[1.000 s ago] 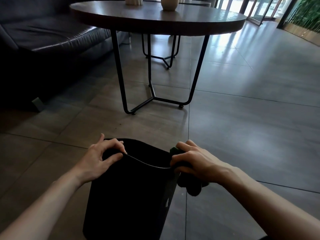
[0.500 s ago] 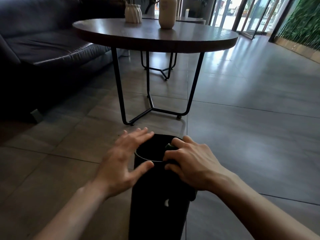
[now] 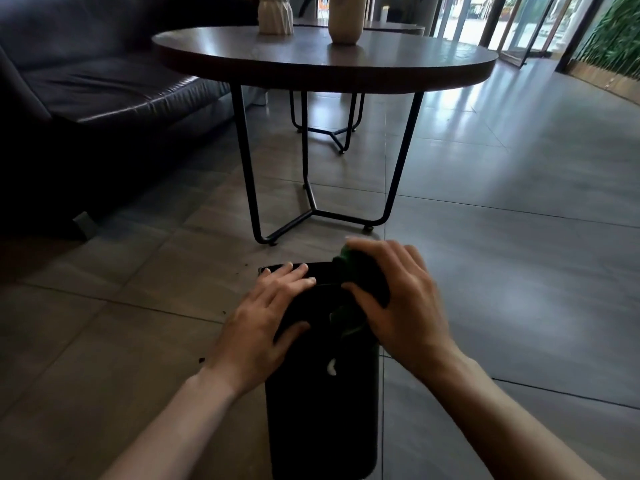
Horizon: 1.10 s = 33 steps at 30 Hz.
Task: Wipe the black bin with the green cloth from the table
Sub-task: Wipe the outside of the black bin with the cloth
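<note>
Grey floor tiles carry the black bin [image 3: 320, 403], upright just before the round table [image 3: 325, 60]. Since a second ago I've let go of its rim: my left hand [image 3: 263, 327] now lies flat, fingers spread, on top, while my right hand [image 3: 398, 306] clamps the green cloth [image 3: 349, 263] there, so I judge wiping has begun.

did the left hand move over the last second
Yes. The left hand gripped the black bin's left rim; now it lies flat across the top of the bin, nearer the right hand holding the green cloth.
</note>
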Available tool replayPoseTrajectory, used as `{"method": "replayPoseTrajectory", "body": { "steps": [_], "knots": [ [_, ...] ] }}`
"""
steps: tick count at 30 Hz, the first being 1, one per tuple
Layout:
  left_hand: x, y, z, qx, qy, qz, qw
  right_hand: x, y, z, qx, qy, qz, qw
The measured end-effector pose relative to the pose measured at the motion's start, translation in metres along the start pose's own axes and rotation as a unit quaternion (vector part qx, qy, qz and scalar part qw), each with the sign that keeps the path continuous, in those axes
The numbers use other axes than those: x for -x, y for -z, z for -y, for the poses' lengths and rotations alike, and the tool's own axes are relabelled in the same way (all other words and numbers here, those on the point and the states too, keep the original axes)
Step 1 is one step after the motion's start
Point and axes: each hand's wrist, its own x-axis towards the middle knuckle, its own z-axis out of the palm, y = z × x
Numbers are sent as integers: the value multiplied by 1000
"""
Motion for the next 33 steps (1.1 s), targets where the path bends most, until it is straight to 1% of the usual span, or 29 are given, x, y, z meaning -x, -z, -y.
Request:
{"method": "replayPoseTrajectory", "body": {
  "steps": [1,2,4,6,8,10,12,16,18,20,21,22,23,25,27,28,30,32,33],
  "knots": [
    [-1,0,4,-2,11,-7,1000,7,-5,2,-27,-3,-26,999],
    [-3,0,8,-3,18,-11,1000,15,-11,6,-43,2,-29,999],
    [-8,0,14,1,23,-12,1000,35,-29,11,-39,24,16,999],
    [-12,0,17,12,25,-13,1000,55,-49,13,51,54,76,994],
    [-13,1,20,16,37,-17,999,76,-68,10,140,84,125,979],
    [-12,5,25,16,54,-17,998,93,-81,7,155,101,157,970],
    [-11,7,29,17,66,-12,998,112,-90,2,159,126,166,965],
    [-11,8,30,19,67,-3,998,160,-95,-17,169,237,168,942],
    [-11,7,30,20,65,0,998,171,-90,-28,177,299,193,918],
    [-11,7,31,23,67,-3,997,160,-81,-34,179,343,218,896],
    [-11,7,32,22,70,-3,997,145,-77,-36,169,346,218,897],
    [-11,7,32,22,74,-3,997,126,-74,-37,156,328,204,909],
    [-11,7,32,20,75,-2,997,104,-71,-37,143,291,176,929],
    [-11,6,32,17,75,-3,997,59,-67,-36,128,186,112,968],
    [-11,6,31,20,78,-3,997,31,-68,-28,122,102,83,984],
    [-11,7,31,21,81,-3,996,28,-71,-22,120,84,81,986],
    [-11,8,32,26,83,-2,996,47,-83,-13,132,104,87,982],
    [-11,9,32,31,78,-4,996,93,-96,-9,141,169,122,968],
    [-11,9,31,34,75,-5,997,123,-101,-9,149,213,149,954]
  ]
}}
